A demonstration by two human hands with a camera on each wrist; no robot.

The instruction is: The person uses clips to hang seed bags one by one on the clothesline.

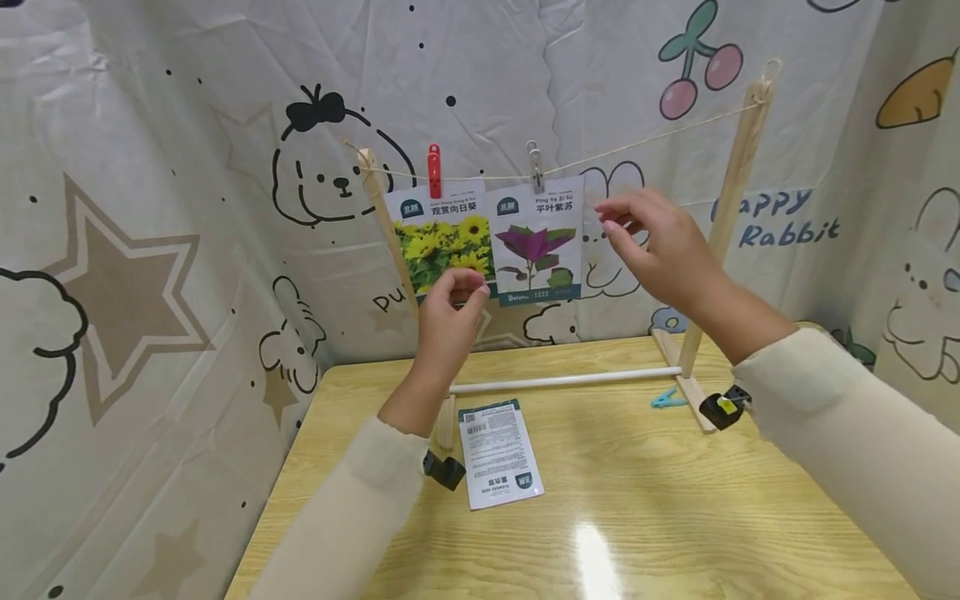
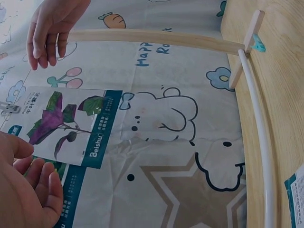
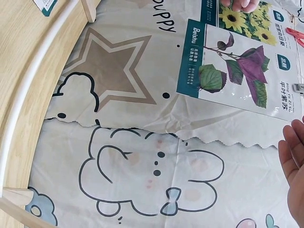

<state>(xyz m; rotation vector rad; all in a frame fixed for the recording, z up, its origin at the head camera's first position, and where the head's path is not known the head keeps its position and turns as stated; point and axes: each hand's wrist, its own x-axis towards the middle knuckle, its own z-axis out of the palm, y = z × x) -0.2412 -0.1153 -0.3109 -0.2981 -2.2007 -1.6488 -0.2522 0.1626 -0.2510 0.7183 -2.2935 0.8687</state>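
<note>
Two seed packets hang side by side from a string (image 1: 645, 138). A red clothespin (image 1: 434, 171) grips the sunflower seed packet (image 1: 420, 242); a grey clothespin (image 1: 535, 167) grips the purple-leaf seed packet (image 1: 536, 250). My left hand (image 1: 450, 312) is in front of the sunflower packet's lower right corner, fingers loosely curled and thumb apart from them in the left wrist view. Right of the purple-leaf packet, my right hand (image 1: 660, 242) is raised in the air, fingers loosely bent with nothing between them. In the right wrist view its fingers (image 3: 292, 149) appear below the packet's clipped end.
The string runs between two wooden posts (image 1: 738, 183), joined low down by a white rod (image 1: 562, 382). A third seed packet (image 1: 501, 454) lies printed-text side up on the wooden table (image 1: 675, 508). A teal clothespin (image 1: 667, 400) lies beside the right foot. A patterned cloth hangs behind.
</note>
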